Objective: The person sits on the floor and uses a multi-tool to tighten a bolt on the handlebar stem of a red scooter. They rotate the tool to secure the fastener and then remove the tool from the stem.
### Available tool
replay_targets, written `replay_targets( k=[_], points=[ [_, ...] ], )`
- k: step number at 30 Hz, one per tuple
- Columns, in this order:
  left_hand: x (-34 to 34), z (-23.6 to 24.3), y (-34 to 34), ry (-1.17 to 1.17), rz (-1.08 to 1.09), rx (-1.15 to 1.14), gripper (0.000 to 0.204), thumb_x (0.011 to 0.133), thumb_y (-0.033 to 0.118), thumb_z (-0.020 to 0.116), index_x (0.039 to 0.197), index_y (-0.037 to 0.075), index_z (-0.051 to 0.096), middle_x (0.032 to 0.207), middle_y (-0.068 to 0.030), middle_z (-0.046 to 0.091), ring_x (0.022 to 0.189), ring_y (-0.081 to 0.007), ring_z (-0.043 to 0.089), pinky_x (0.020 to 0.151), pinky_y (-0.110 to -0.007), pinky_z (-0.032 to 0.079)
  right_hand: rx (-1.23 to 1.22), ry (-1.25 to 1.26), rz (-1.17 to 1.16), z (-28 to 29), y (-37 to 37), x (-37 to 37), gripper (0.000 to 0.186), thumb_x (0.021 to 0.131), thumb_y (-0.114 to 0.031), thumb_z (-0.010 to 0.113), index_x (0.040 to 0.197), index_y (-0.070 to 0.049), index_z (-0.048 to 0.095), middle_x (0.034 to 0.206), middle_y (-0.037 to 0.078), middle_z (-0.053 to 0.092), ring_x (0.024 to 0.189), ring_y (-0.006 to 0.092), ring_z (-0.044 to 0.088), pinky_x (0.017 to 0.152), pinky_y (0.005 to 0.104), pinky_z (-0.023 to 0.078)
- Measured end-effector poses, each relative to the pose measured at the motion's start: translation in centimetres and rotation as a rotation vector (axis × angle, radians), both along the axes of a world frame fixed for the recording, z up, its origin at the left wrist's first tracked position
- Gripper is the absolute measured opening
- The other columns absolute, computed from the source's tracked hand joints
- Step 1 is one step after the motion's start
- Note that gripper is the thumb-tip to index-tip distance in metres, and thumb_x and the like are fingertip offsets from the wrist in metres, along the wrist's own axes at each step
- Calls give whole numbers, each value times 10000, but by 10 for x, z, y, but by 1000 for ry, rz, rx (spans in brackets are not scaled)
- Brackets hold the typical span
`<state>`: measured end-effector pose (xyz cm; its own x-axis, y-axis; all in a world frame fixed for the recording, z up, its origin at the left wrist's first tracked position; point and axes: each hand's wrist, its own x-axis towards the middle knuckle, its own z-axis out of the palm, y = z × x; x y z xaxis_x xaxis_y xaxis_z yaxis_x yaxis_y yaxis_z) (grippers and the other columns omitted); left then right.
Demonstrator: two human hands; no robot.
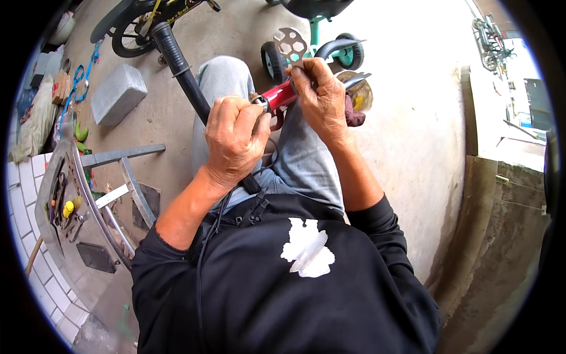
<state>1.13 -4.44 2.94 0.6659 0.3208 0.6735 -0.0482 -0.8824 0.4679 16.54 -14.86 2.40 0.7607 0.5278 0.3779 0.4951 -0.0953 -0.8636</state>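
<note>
Between my knees lies a small bike's red frame tube (279, 95), with a black handlebar (192, 88) running up to the left to a ribbed grip (169, 48). My left hand (232, 135) is closed beside the silver fitting at the tube's left end. Its curled fingers hide whatever they pinch. Over the tube's other end, my right hand (321, 97) pinches a flat metal spanner (291, 45) with several hexagonal holes. The holed end points away from me. Dark curved forks (339, 45) stick out to the right, partly behind that hand.
At left stand a grey block (119, 94) and a metal-framed chair (75, 177) with tools and a yellow piece on its seat. Ahead are a black child's bike (132, 32) and a teal wheeled frame (314, 30). A concrete ledge (471, 218) runs along the right.
</note>
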Motion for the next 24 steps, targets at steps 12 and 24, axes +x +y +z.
replay_targets(
  k=[12,24],
  points=[
    [-51,8,12,-48,243,-173,582,777,117,818,1257,0,512,1152,-133,575,1044,-280,597,892,-375,508,-218,-253,-83,11,-3,-5,114,914,-149,679,943,-49,633,749,143,646,699,304,652,625,382,493],
    [6,-11,47,470,-124,-1086,222,840,38,709,1000,-3,562,752,-24,615,659,-124,621,621,-283,521,-220,-116,-200,6,-14,11,102,941,-107,663,1006,-29,652,882,86,749,773,122,693,693,269,522]
  ],
)
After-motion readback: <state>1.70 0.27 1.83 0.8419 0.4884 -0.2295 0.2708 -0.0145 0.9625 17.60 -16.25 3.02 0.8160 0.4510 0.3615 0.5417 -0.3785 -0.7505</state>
